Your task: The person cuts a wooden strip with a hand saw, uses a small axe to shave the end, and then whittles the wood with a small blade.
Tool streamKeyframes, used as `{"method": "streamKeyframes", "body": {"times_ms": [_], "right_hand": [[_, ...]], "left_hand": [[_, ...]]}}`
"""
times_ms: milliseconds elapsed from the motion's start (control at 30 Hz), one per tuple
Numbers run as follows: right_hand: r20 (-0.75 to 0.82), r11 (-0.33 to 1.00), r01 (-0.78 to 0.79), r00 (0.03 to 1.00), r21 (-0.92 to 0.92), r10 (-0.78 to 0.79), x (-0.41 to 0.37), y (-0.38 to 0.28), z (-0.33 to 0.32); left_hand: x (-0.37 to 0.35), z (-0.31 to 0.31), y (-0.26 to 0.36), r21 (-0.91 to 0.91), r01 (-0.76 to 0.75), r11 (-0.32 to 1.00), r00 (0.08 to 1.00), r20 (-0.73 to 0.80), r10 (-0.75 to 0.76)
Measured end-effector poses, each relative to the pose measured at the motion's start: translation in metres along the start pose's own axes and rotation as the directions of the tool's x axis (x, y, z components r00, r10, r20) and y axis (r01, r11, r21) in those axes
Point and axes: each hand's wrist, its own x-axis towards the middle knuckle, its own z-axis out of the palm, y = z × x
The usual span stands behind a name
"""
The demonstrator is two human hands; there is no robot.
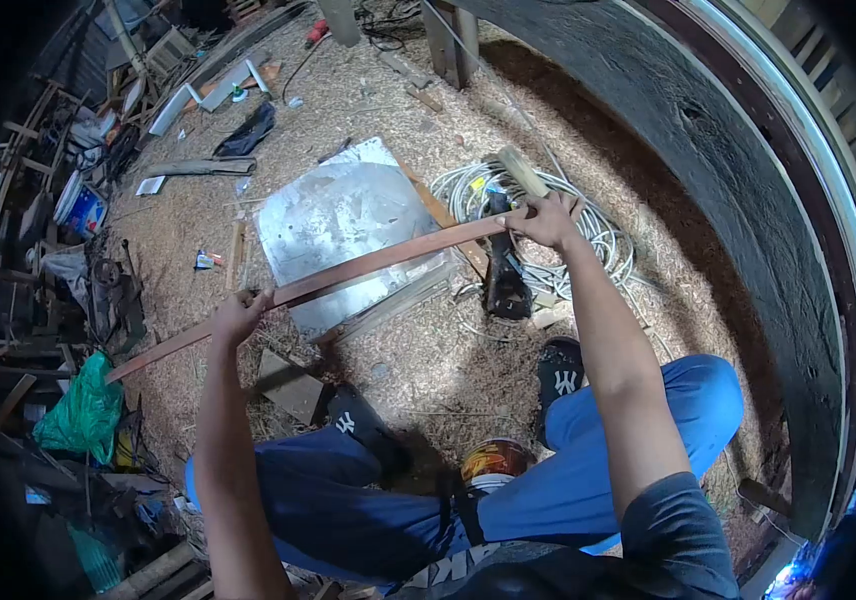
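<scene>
A long, thin reddish wooden strip (378,262) stretches across in front of me, its left end lower and near a green plastic bag. My left hand (240,315) is closed round it left of the middle. Near its right end, my right hand (546,220) grips the same strip, with fingers over the top. Beneath the strip, a scuffed metal sheet (348,215) lies on the ground. Under and beside my right hand are a coil of pale cable (603,235) and a dark, long object (508,285) whose kind I cannot make out.
Wood shavings cover the floor. The green plastic bag (83,410) and piled scrap lie at left. A large dark curved panel (728,130) rises at right. Between my legs stands a round container (495,462). Wood offcuts (293,385) lie near my feet.
</scene>
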Motion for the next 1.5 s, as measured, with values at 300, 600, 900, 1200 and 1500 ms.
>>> {"method": "streamKeyframes", "body": {"times_ms": [300, 600, 900, 1200, 1500], "right_hand": [[-0.059, 0.998, 0.051, 0.997, 0.038, -0.049, -0.003, 0.007, 0.005], [-0.034, 0.998, 0.052, 0.998, 0.039, -0.051, -0.001, 0.008, 0.004], [-0.047, 0.997, 0.07, 0.997, 0.028, -0.069, -0.003, 0.006, 0.004], [-0.072, 0.998, 0.058, 0.996, 0.024, -0.057, -0.002, 0.008, 0.007], [-0.074, 0.996, 0.063, 0.996, 0.061, -0.058, -0.004, 0.0, 0.012]], "left_hand": [[-0.012, -0.005, 0.017, -0.217, 0.027, 0.976, 0.999, -0.017, -0.031], [-0.002, 0.004, 0.012, -0.186, 0.087, 0.979, 0.996, 0.004, -0.088], [-0.003, 0.004, 0.012, -0.189, 0.075, 0.979, 0.997, -0.015, -0.079], [0.005, 0.016, -0.001, -0.207, 0.035, 0.978, 0.998, -0.043, -0.045], [-0.016, -0.004, 0.01, -0.182, 0.13, 0.975, 0.992, 0.024, -0.128]]}}
